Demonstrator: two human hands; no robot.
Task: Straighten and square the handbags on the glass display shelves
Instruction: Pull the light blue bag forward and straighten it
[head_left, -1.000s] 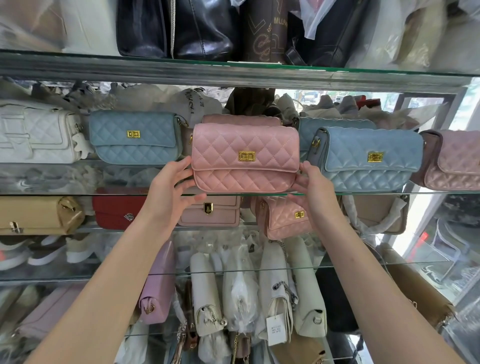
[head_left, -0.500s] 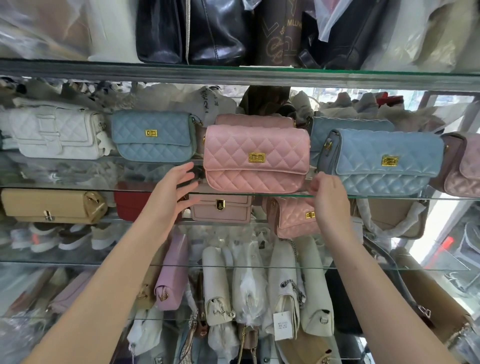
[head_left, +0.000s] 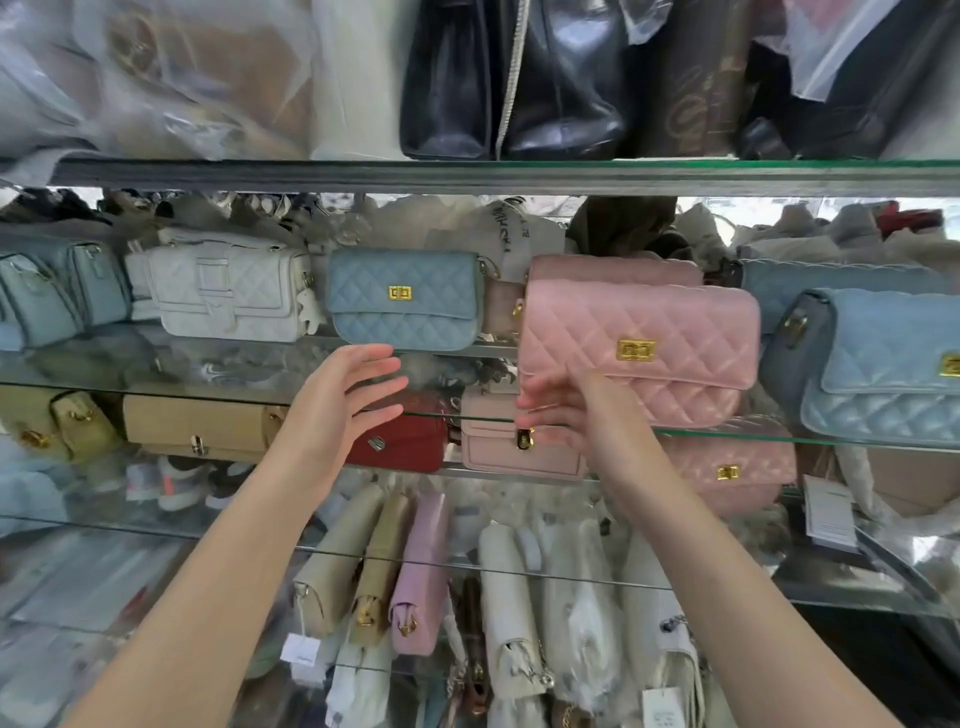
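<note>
The pink handbag (head_left: 639, 348) is pale rose, quilted in diamonds, with a gold clasp. The blue handbag (head_left: 404, 301) toward the shelf's left end is dusty blue with the same diamond quilting and a gold clasp. Beside it, the white handbag (head_left: 228, 291) is off-white, quilted, with a plain white strap across its front. At the right edge, the light blue handbag (head_left: 883, 384) is sky blue, diamond-quilted. One shelf down, the red handbag (head_left: 405, 441) is deep red and the tan handbag (head_left: 197, 426) is plain beige. The glass shelf (head_left: 779, 435) shows a green edge.
</note>
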